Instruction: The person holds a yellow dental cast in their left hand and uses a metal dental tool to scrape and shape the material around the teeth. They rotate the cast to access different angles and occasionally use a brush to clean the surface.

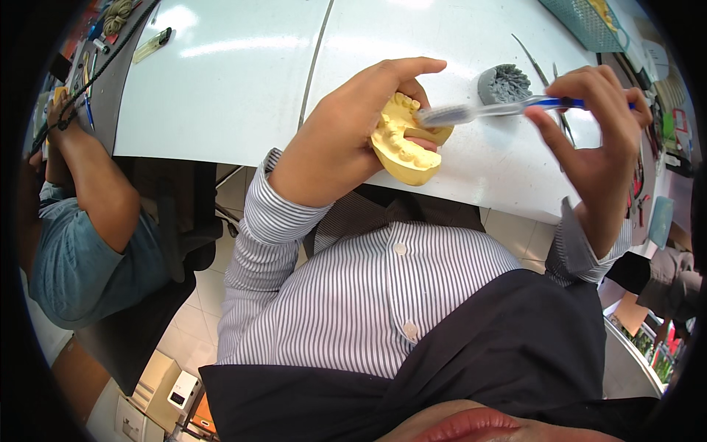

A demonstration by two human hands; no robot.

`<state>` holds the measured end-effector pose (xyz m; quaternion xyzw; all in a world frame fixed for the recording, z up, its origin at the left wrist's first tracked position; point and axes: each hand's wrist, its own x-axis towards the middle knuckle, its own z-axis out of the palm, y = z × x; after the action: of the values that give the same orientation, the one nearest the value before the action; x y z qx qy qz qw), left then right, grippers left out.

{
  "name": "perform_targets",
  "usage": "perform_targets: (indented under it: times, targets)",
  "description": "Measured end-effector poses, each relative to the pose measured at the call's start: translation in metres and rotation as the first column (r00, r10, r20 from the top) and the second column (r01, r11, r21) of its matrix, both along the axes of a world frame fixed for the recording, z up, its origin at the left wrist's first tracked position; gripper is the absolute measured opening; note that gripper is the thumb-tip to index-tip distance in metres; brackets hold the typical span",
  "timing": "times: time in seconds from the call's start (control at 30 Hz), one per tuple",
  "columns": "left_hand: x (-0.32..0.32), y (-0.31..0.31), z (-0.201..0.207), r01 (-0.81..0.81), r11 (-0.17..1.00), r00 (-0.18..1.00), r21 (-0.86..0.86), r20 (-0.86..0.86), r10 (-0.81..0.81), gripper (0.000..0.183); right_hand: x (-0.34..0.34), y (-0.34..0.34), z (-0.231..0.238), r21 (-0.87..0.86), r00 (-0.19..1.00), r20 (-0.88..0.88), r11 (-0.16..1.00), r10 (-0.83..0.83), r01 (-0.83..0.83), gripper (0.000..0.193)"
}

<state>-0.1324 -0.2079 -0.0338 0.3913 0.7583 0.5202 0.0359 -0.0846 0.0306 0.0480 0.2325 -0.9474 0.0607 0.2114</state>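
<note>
A yellow dental cast (409, 171), horseshoe-shaped with a row of teeth, is gripped in my left hand (335, 132) above the table's near edge. The thumb and fingers hold its left side, and one finger stretches out above it. In my right hand (600, 121) is a toothbrush (502, 110) with a clear and blue handle, pinched between thumb and fingers. Its bristle head, blurred, is at the upper right part of the cast; whether it touches I cannot tell. Behind the brush stands a grey round piece (505, 82) with a rough, spiky top.
Thin metal hand tools (532, 56) lie on the white table (228, 96) beside the grey piece. A blue-green basket (578, 26) stands at the far right. At the far left lies a cutter knife (152, 45). Another person (96, 250) sits to my left, working at the adjoining bench.
</note>
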Motion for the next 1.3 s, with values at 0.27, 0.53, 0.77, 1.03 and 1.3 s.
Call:
perform_targets:
  times: [0.27,0.53,0.77,1.03,1.3]
  targets:
    - [-0.002,0.000,-0.001,0.010,1.000,1.000,0.015,0.000,-0.010,0.070,-0.008,0.013,-0.004,0.016,1.000,0.027,1.000,-0.007,0.006,0.025]
    - [-0.004,-0.002,-0.001,0.070,0.992,0.998,0.109,-0.002,-0.070,0.071,-0.015,0.017,-0.006,-0.067,0.996,-0.089,0.998,0.000,-0.006,0.025]
    - [0.001,0.003,-0.002,0.060,0.996,0.997,0.072,0.033,-0.063,0.072,-0.011,0.021,0.013,0.128,0.994,0.063,0.987,0.085,-0.093,0.026]
    - [0.002,0.005,0.000,0.100,0.991,0.994,0.092,-0.047,-0.096,0.071,-0.021,0.022,0.017,0.044,0.965,0.173,0.977,0.199,-0.210,0.030]
    - [0.000,0.006,-0.001,0.125,0.979,0.989,0.159,-0.101,-0.110,0.071,-0.020,0.037,0.016,-0.029,0.978,0.125,0.986,0.167,-0.164,0.029]
